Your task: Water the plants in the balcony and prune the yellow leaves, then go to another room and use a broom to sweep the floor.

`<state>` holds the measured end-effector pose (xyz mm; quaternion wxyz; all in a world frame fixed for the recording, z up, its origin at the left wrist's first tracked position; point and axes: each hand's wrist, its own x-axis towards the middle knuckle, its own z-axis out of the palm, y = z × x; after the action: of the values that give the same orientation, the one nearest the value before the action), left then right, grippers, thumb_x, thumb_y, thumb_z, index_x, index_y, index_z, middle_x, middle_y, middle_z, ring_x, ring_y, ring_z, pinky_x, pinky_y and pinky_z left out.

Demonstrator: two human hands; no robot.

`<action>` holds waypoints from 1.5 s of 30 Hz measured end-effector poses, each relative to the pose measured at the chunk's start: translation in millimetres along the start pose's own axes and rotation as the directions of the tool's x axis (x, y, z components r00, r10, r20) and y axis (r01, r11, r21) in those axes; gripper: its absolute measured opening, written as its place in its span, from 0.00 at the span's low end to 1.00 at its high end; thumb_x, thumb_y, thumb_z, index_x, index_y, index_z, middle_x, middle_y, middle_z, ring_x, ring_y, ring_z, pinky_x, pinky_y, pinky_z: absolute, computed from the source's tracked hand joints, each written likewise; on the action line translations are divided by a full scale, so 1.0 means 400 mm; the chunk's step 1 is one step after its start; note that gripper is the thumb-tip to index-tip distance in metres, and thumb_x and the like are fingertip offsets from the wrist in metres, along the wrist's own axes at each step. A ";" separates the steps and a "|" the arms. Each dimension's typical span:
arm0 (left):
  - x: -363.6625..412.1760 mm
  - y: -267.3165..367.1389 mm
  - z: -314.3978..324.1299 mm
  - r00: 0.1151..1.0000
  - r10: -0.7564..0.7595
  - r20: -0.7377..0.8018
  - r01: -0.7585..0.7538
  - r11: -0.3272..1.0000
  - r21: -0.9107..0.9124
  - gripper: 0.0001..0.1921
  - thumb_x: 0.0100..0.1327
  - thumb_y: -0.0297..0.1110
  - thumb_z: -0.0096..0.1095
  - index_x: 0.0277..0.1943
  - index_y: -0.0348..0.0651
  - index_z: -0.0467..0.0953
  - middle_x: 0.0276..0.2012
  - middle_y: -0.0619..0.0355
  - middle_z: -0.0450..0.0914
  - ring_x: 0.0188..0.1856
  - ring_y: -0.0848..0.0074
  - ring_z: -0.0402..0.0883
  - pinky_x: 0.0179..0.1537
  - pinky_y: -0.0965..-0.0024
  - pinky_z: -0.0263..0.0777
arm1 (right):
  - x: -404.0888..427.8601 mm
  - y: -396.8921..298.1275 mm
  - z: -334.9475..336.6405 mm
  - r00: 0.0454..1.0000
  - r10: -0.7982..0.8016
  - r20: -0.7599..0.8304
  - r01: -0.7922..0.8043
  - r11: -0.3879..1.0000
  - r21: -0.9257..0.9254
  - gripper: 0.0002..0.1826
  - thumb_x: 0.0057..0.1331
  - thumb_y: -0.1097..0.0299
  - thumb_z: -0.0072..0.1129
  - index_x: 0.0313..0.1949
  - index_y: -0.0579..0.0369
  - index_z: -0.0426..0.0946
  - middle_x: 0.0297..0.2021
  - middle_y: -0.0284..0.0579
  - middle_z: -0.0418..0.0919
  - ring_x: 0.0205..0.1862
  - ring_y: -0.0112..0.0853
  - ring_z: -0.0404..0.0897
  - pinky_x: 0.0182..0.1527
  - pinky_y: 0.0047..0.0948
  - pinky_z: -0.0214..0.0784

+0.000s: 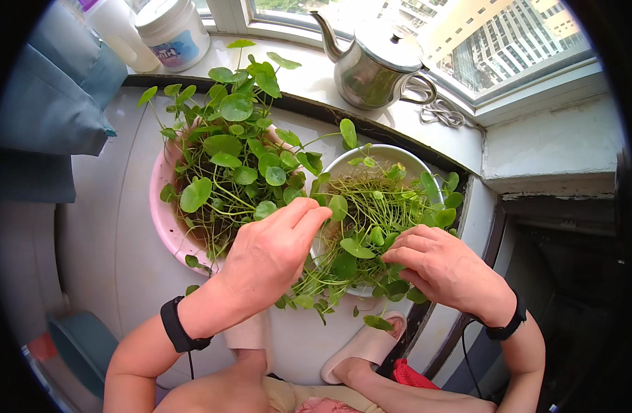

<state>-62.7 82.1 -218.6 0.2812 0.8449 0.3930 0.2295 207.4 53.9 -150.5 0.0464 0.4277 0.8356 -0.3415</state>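
A white basin [385, 151] holds water and a tangle of pennywort stems [380, 204] with round green leaves, some hanging over its front rim. My left hand [274, 250] is above the basin's left side, fingers drawn together beside a round leaf [338, 207]; its thumb is hidden, so whether it pinches a stem cannot be told. At the basin's right front, my right hand [445, 268] has bent fingers among the leaves, thumb apart from the fingers, with nothing seen in its grasp. Left of the basin, a pink basin [163, 211] contains a fuller, upright pennywort plant [238, 149].
On the windowsill stand a steel kettle [370, 75], a white tub [174, 38] and a plastic bottle [122, 38]. A coiled cable [444, 113] lies by the kettle. Blue fabric [52, 98] hangs at left, above a blue-grey bin [83, 346]. My slippered feet flank the floor's front.
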 end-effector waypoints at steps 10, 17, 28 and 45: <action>-0.071 0.008 0.109 0.839 -0.211 0.501 0.278 0.958 -0.063 0.16 0.63 0.25 0.59 0.53 0.30 0.74 0.42 0.40 0.82 0.38 0.48 0.85 0.39 0.52 0.79 | 0.132 -0.003 0.094 0.962 -0.271 -0.038 0.248 0.922 -0.299 0.14 0.60 0.70 0.58 0.46 0.55 0.78 0.45 0.39 0.78 0.55 0.37 0.72 0.57 0.35 0.65; -0.050 0.019 0.168 0.860 -0.075 0.505 -0.128 0.926 0.356 0.16 0.53 0.27 0.66 0.45 0.33 0.74 0.38 0.49 0.82 0.29 0.64 0.87 0.25 0.64 0.78 | 0.085 -0.006 0.083 0.997 -0.047 0.054 0.069 0.817 -0.573 0.08 0.59 0.66 0.59 0.38 0.53 0.77 0.37 0.40 0.77 0.51 0.36 0.72 0.55 0.35 0.64; -0.019 -0.009 0.216 0.829 -0.158 0.536 -0.100 0.902 0.421 0.09 0.58 0.31 0.65 0.41 0.40 0.80 0.39 0.53 0.78 0.31 0.66 0.87 0.30 0.63 0.81 | 0.134 0.006 0.150 0.989 -0.140 -0.037 0.103 0.858 -0.503 0.08 0.62 0.65 0.58 0.39 0.52 0.78 0.36 0.39 0.76 0.50 0.35 0.73 0.54 0.36 0.64; 0.004 0.036 0.185 0.713 0.002 0.702 -0.554 0.614 0.562 0.20 0.58 0.36 0.63 0.53 0.37 0.81 0.43 0.58 0.78 0.53 0.70 0.71 0.52 0.69 0.63 | 0.097 -0.010 0.138 0.998 -0.030 0.046 0.055 0.629 -0.775 0.10 0.63 0.62 0.56 0.37 0.52 0.83 0.38 0.39 0.75 0.51 0.36 0.71 0.55 0.36 0.61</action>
<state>-9.2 53.9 -263.5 -0.0140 0.9605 0.1831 -0.2093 168.0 45.0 -204.8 0.2298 0.3413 0.9104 0.0438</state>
